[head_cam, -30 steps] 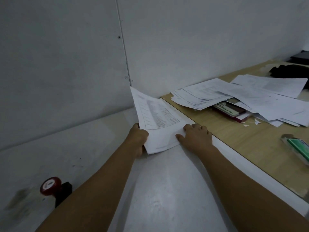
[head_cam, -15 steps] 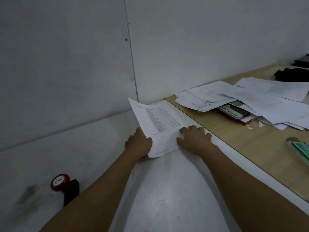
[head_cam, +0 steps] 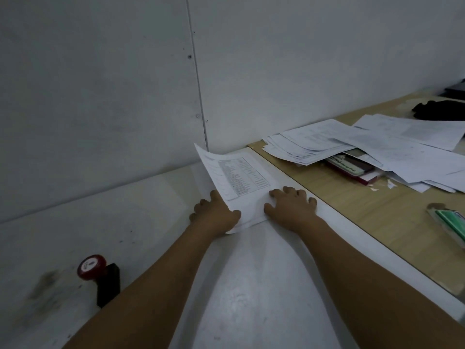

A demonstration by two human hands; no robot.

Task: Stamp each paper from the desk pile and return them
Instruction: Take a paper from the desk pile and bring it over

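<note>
Both hands on the printed white paper sheet, which is on the white tabletop.
I see my left hand gripping the sheet's raised left edge. My right hand presses it flat, fingers straight. The red-capped black stamp stands well apart at left. The loose white paper pile lies on the wooden desk.

A white sheet printed with a grey gridded table lies on a pale grey-white desk. At 8 o'clock is a stamp with a red knob and black body. At 2 o'clock, white papers with faint grey print cover a maroon box with a white label, on a light tan wood-grain top. A green-and-white item sits at 3 o'clock. A black object is at the far 2 o'clock edge.
</note>
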